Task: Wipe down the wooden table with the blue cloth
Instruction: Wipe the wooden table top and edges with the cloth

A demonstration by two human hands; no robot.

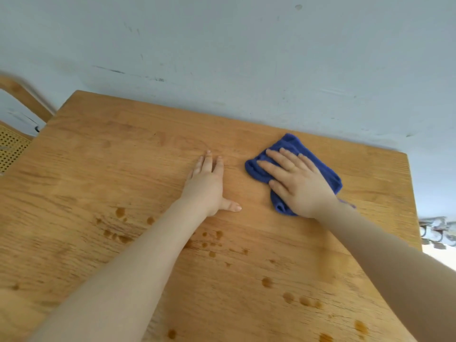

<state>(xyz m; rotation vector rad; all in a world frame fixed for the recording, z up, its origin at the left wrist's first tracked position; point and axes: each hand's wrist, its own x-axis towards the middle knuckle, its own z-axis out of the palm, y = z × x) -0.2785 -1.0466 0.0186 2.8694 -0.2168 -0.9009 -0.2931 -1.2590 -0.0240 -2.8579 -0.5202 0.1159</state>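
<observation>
The wooden table [103, 169] fills most of the head view. A folded blue cloth [323, 169] lies on it at the far right. My right hand [298, 183] presses flat on top of the cloth, fingers spread and pointing up-left. My left hand [209, 183] rests palm down on the bare wood just left of the cloth, fingers together, thumb out, holding nothing. Several dark wet spots [266, 282] dot the near half of the table.
A pale blue wall [222, 45] with scuff marks runs right behind the table's far edge. A wooden chair with a woven cane seat [12, 149] stands at the left corner. Some small objects [434, 230] show past the table's right edge.
</observation>
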